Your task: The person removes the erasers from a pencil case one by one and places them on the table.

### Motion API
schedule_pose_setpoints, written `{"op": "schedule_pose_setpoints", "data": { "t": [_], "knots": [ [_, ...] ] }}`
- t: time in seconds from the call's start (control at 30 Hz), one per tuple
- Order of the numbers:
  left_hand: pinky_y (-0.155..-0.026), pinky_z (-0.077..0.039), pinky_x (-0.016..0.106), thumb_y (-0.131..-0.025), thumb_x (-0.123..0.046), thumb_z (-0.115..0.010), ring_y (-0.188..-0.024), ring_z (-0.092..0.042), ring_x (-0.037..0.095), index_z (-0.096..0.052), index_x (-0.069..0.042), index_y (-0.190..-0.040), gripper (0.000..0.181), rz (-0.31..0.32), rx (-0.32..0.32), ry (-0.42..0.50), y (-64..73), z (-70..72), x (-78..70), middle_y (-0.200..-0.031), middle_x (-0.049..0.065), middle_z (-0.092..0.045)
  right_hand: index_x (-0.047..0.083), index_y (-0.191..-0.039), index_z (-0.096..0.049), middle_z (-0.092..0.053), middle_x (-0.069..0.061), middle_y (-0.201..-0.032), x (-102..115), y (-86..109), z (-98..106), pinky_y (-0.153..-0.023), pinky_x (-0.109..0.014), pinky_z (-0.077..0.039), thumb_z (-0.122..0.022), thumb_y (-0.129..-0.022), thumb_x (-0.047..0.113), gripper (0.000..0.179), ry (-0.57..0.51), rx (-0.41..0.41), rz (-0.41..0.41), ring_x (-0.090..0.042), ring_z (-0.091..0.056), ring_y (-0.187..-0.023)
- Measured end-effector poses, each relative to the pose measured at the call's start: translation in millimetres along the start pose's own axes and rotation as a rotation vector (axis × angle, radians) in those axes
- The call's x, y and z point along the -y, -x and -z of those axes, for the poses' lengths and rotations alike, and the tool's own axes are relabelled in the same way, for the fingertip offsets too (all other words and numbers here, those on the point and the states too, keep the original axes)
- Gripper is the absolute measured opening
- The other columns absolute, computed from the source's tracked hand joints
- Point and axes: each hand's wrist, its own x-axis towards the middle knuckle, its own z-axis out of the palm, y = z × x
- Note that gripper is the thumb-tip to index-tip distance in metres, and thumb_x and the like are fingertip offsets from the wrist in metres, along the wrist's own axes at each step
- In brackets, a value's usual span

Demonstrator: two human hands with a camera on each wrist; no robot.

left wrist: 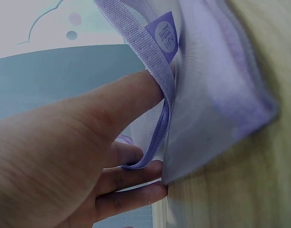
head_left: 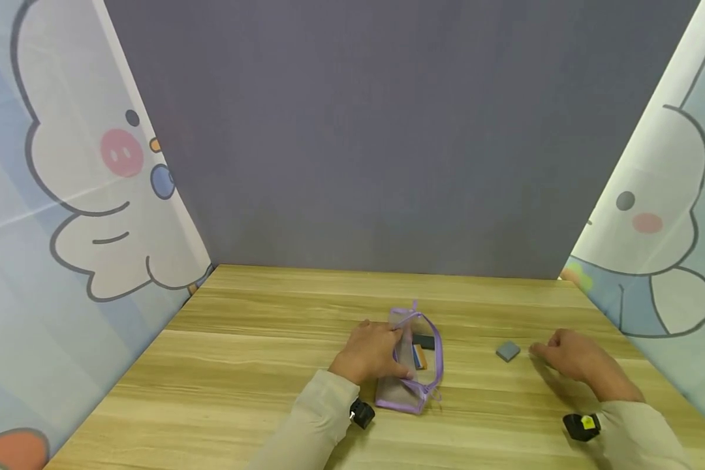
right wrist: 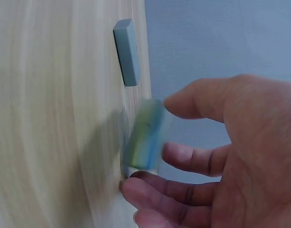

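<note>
My left hand (head_left: pixel 371 352) grips a see-through mesh pouch (head_left: pixel 401 397) with purple edging. Its zipped mouth gapes to the right. In the left wrist view the thumb tip is hidden behind the purple zipper band (left wrist: pixel 152 61), and the fingers bend at the band's lower end. Inside the pouch lie a dark block (head_left: pixel 424 341) and a blue, white and orange eraser (head_left: pixel 420 357). At the right, my right hand (head_left: pixel 576 359) pinches a small green and blue eraser-like block (right wrist: pixel 146 135), blurred in the right wrist view. A grey block (head_left: pixel 508 351) lies just left of that hand.
The wood-grain table (head_left: pixel 258 365) runs back to a dark grey panel (head_left: pixel 364 137). Cartoon-printed cloths (head_left: pixel 64 261) hang on both sides. A black band is on each wrist.
</note>
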Motion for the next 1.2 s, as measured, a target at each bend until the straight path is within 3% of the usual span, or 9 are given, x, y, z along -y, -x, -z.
{"op": "schedule_pose_setpoints", "data": {
  "t": [0.3, 0.53, 0.7, 0.87, 1.1, 1.2],
  "knots": [
    [-0.113, -0.033, 0.05, -0.076, -0.065, -0.077, -0.13, -0.053, 0.022, -0.057, -0.014, -0.144, 0.087, -0.008, 0.008, -0.009, -1.3, -3.1, 0.9, -0.142, 0.001, -0.057, 0.002, -0.093, -0.054, -0.056, -0.005, -0.082, -2, 3.6, 0, -0.061, -0.035, -0.039, -0.048, -0.102, 0.043, 0.042, -0.028, -0.01, -0.034, -0.021, -0.05, -0.071],
    [-0.113, -0.033, 0.048, -0.076, -0.066, -0.077, -0.13, -0.053, 0.022, -0.056, -0.014, -0.144, 0.088, -0.016, 0.006, -0.018, -1.5, -3.9, 0.9, -0.143, 0.002, -0.057, 0.006, -0.086, -0.055, -0.048, -0.002, -0.071, 6, 5.9, -8, -0.057, -0.034, -0.033, -0.046, -0.102, 0.032, 0.031, -0.08, -0.16, -0.001, -0.018, -0.042, -0.062],
    [-0.113, -0.033, 0.048, -0.076, -0.065, -0.077, -0.131, -0.052, 0.022, -0.054, -0.014, -0.146, 0.09, -0.009, 0.013, 0.003, 0.8, -4.7, 2.3, -0.145, 0.002, -0.055, 0.003, -0.095, -0.065, -0.058, 0.0, -0.076, 18, 3.3, -16, -0.057, -0.033, -0.039, -0.051, -0.103, 0.03, 0.031, -0.149, -0.236, 0.077, -0.018, -0.048, -0.063],
    [-0.112, -0.036, 0.045, -0.076, -0.065, -0.077, -0.131, -0.052, 0.023, -0.055, -0.012, -0.146, 0.09, -0.019, 0.003, 0.018, 3.3, -5.2, 5.0, -0.145, 0.004, -0.055, 0.004, -0.094, -0.067, -0.064, -0.001, -0.077, 35, -0.7, -22, -0.054, -0.03, -0.042, -0.054, -0.103, 0.027, 0.027, -0.229, -0.237, 0.122, -0.015, -0.054, -0.063],
    [-0.107, -0.041, 0.042, -0.072, -0.068, -0.078, -0.127, -0.055, 0.025, -0.054, -0.013, -0.147, 0.096, -0.041, -0.043, 0.033, 2.1, -4.7, 7.4, -0.145, 0.003, -0.055, 0.005, -0.093, -0.067, -0.062, -0.004, -0.073, 58, -3.9, -28, -0.051, -0.029, -0.039, -0.055, -0.103, 0.022, 0.023, -0.293, -0.214, 0.194, -0.015, -0.047, -0.057],
    [-0.106, -0.042, 0.041, -0.071, -0.068, -0.079, -0.127, -0.056, 0.026, -0.053, -0.013, -0.147, 0.097, -0.052, -0.046, 0.044, 2.2, -7.1, 7.4, -0.145, 0.004, -0.055, 0.003, -0.096, -0.068, -0.065, -0.005, -0.076, 67, -1.1, -33, -0.053, -0.029, -0.044, -0.056, -0.103, 0.023, 0.024, -0.374, -0.18, 0.194, -0.017, -0.055, -0.061]
  ]
}}
